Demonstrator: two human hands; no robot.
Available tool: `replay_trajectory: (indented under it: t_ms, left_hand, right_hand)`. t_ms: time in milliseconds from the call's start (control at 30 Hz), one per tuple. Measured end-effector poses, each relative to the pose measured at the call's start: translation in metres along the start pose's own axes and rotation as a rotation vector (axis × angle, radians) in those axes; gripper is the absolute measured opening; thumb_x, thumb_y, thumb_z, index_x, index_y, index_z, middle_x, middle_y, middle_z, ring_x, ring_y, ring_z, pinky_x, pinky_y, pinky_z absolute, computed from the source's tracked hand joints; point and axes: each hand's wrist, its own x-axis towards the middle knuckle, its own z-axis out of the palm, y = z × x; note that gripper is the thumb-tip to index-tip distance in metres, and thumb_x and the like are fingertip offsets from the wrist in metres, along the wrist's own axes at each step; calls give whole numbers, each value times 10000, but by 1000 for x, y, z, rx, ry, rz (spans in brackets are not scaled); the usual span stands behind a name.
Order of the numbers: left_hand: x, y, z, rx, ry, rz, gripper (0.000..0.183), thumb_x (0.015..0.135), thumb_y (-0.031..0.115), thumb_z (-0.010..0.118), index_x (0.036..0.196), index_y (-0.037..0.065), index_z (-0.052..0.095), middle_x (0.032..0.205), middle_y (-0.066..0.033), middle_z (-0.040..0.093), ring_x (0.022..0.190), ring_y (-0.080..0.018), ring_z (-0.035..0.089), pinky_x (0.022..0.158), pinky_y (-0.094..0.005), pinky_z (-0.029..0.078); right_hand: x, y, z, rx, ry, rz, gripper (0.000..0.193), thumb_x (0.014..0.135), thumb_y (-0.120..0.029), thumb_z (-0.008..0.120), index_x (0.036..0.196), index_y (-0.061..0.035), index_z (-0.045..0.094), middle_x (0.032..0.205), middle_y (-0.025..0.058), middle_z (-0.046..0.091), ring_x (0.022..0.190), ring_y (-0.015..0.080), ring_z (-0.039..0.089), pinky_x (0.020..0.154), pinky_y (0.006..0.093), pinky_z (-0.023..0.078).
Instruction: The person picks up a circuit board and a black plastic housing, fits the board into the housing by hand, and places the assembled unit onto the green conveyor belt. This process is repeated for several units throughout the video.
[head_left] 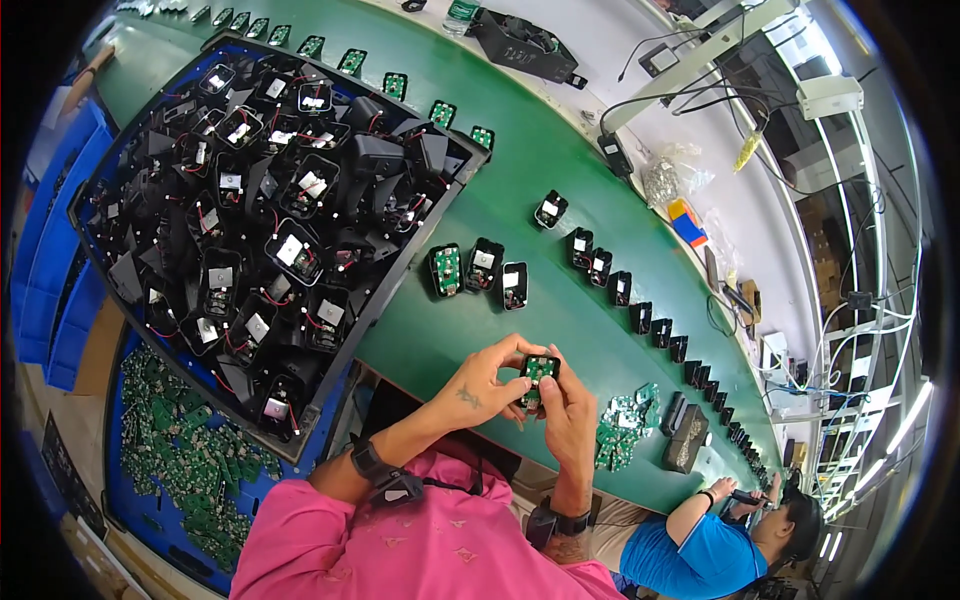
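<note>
A long green work surface carries a large dark tray heaped with black plastic housings; above its near edge, left hand and right hand fingers pinch a small black housing with green circuit board.

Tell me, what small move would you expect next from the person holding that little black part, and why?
Probably pressing the green circuit board down flat into the small black housing. Both the left hand and the right hand pinch the housing above the green conveyor belt, with fingertips on the board. Whether it is fully seated cannot be told.
</note>
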Motion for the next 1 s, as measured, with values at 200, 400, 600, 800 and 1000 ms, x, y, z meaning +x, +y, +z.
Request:
replay_trajectory:
  t_ms: [200,400,600,800,1000]
  left_hand:
    - [10,2,4,69,31,-25,419,928,-4,517,1343,4,461,1159,-183,633,712,-211,725,579,-274,612]
    - [23,17,18,292,157,109,418,917,-27,510,1334,-8,505,1048,-150,659,721,-196,726,612,-294,620]
    - [72,46,13,601,171,198,377,913,-18,497,1282,15,565,959,-108,662,731,-164,705,587,-288,616]
    - [173,56,-31,703,261,61,378,880,-50,556,1255,-11,578,1026,-123,647,776,-231,708,582,-324,625]
    - [257,63,-173,907,512,138,543,849,-99,480,1377,18,528,1121,-168,627,771,-269,720,582,-394,641]
  right_hand:
    - [9,3,-2,43,1,-2,442,1001,-74,504,1439,-15,499,973,22,639,788,65,591,647,226,505]
    - [34,16,5,333,105,-123,400,986,-59,540,1382,-8,562,969,39,654,765,79,582,652,248,515]
    - [88,17,-2,537,70,-59,375,988,-40,540,1358,-15,591,1007,28,650,775,68,582,679,209,509]
    - [117,29,-12,483,132,-1,490,995,-243,577,1428,-26,505,1038,93,642,771,141,639,577,281,550]
    - [38,70,-60,95,179,-215,335,949,-175,651,1237,-5,654,959,118,684,782,167,668,659,307,551]
